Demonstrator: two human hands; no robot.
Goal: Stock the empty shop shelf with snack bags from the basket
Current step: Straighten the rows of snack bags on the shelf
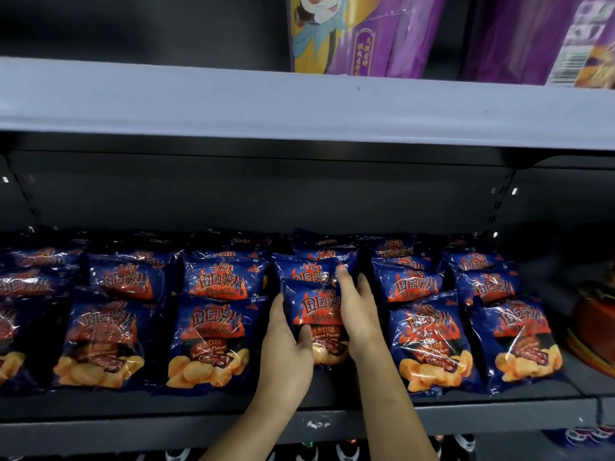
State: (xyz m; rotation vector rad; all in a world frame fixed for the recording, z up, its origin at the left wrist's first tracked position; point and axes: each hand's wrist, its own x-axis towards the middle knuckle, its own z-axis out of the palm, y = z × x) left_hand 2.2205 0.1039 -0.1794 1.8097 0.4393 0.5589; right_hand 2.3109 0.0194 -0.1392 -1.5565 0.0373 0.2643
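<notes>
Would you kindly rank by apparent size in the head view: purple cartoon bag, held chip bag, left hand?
1. purple cartoon bag, though cropped.
2. held chip bag and left hand look alike; its edges are covered, so unranked.

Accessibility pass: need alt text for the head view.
Two hands hold a blue barbecue chip bag at the front of a shelf: the left hand grips its left edge, the right hand lies flat along its right. Matching bags fill the shelf; purple bags stand on the one above.
</notes>
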